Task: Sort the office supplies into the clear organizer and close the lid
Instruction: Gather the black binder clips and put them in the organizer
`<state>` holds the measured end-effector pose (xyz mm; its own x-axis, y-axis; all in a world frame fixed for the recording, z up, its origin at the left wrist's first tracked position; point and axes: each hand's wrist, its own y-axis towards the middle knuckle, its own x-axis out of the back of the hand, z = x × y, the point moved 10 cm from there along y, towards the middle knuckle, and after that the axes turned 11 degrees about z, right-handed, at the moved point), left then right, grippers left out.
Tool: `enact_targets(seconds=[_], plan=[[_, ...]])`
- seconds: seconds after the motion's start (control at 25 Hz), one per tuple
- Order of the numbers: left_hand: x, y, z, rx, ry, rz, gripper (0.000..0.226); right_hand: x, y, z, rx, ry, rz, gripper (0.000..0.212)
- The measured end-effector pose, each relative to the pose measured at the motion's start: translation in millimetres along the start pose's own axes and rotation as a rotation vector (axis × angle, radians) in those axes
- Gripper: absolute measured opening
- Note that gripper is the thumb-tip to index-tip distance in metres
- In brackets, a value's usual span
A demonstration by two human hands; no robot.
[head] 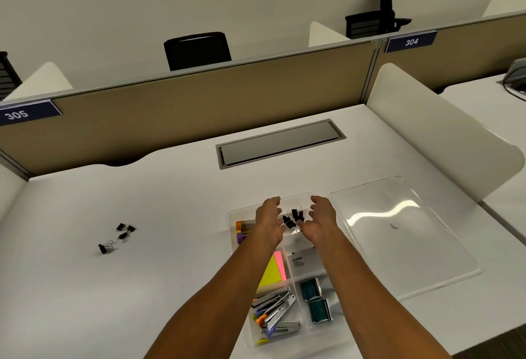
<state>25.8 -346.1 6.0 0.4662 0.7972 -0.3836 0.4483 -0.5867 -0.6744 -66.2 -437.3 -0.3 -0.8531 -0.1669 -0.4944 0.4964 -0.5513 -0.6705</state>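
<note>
The clear organizer point(231, 217) sits on the white desk in front of me. My left hand point(269, 222) and my right hand point(320, 220) hover over its far compartment, palms facing each other and fingers loosely curved. Between them lie a few black binder clips point(293, 217), and neither hand clearly grips one. Several more black binder clips point(125, 232) lie loose on the desk far to the left. The clear lid point(398, 233) lies flat on the desk to the right of the organizer.
Other compartments hold markers point(243, 226), yellow and pink sticky notes point(271, 272), a white box point(301, 263), staplers point(277, 313) and teal staple boxes point(316, 299). A grey cable hatch point(280, 142) lies further back, a tan partition behind it and a white divider point(432, 131) on the right.
</note>
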Motion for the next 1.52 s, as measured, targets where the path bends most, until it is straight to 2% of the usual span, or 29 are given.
enact_targets(seconds=[0.28,0.56,0.84,0.92,1.04,1.12,1.52], plan=[[22,-29,-17,-0.140,0.032,-0.062,0.028,-37,-24,-20,-0.006,0.000,0.230,0.036],[89,-59,-44,-0.234,-0.016,-0.151,0.019,-83,-40,-55,-0.041,-0.118,0.326,0.028],[180,-87,-78,-0.324,-0.042,-0.241,0.030,-138,-53,-105,-0.069,-0.228,0.384,0.027],[205,-96,-93,-0.379,0.052,-0.278,0.029,-155,-56,-118,-0.073,-0.280,0.402,0.027],[232,-110,-114,-0.502,0.350,-0.331,0.025,-179,-60,-138,-0.091,-0.334,0.423,0.026],[254,-114,-120,-0.549,0.439,-0.353,0.022,-196,-62,-154,-0.099,-0.365,0.431,0.026],[390,-118,-136,-0.540,0.528,-0.488,0.031,-258,-54,-250,-0.177,-0.466,0.444,0.023]])
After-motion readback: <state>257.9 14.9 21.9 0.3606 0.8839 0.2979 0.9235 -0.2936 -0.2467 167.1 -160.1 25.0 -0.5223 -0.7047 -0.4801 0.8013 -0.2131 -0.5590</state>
